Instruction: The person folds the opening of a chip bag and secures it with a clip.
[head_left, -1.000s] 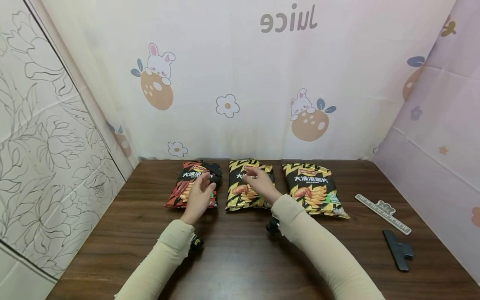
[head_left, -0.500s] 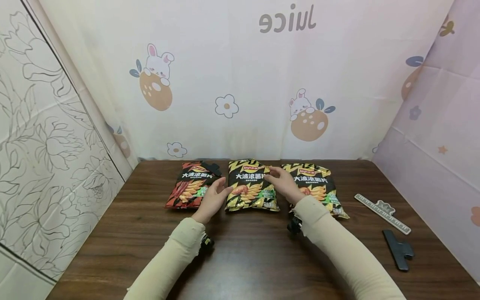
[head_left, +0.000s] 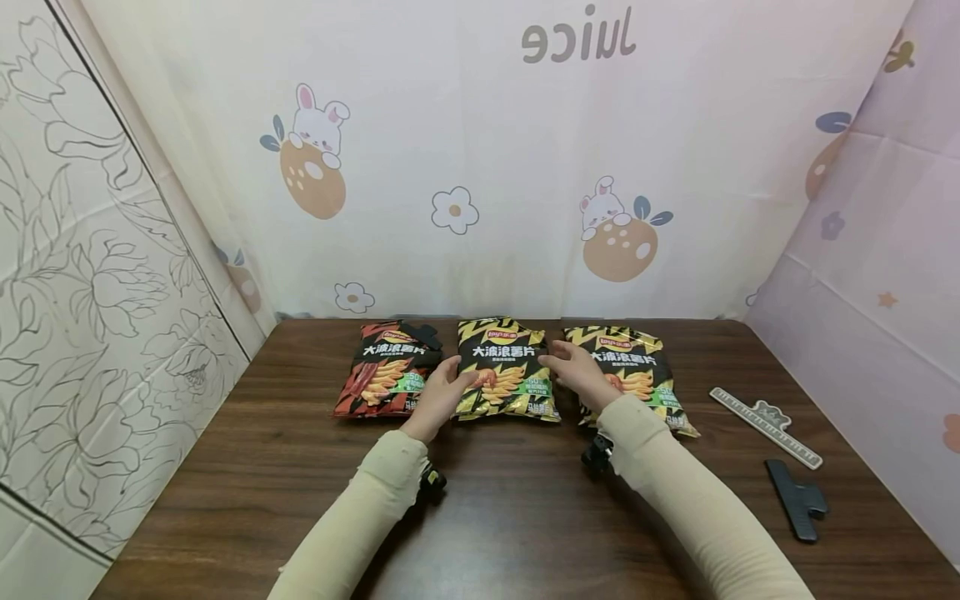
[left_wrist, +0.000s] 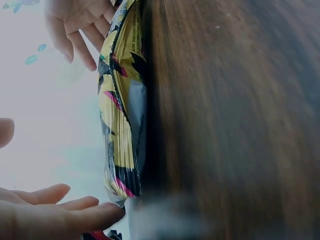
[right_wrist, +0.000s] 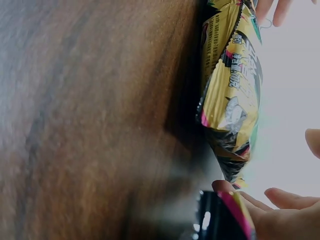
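Observation:
In the head view, a black-and-yellow chip bag (head_left: 506,385) lies flat at the back middle of the table, between my hands. My left hand (head_left: 438,396) is at its left side; in the left wrist view, fingertips (left_wrist: 107,214) meet the bag's corner, the thumb held apart. On the other side is my right hand (head_left: 579,373), fingertips by the bag's right edge and partly over a second yellow chip bag (head_left: 660,392). The right wrist view shows a fingertip (right_wrist: 222,186) close against the middle bag's end. Whether it presses there I cannot tell.
A red chip bag (head_left: 375,383) with a black clip (head_left: 425,335) on its top corner lies at left. Toward the right edge lie a white ruler-shaped clip (head_left: 767,427) and a dark grey clip (head_left: 795,500). A printed curtain (head_left: 495,267) hangs behind the table.
My left hand has moved right from over the red bag to the middle bag's left side. The right hand has gone from above the middle bag to its right edge.

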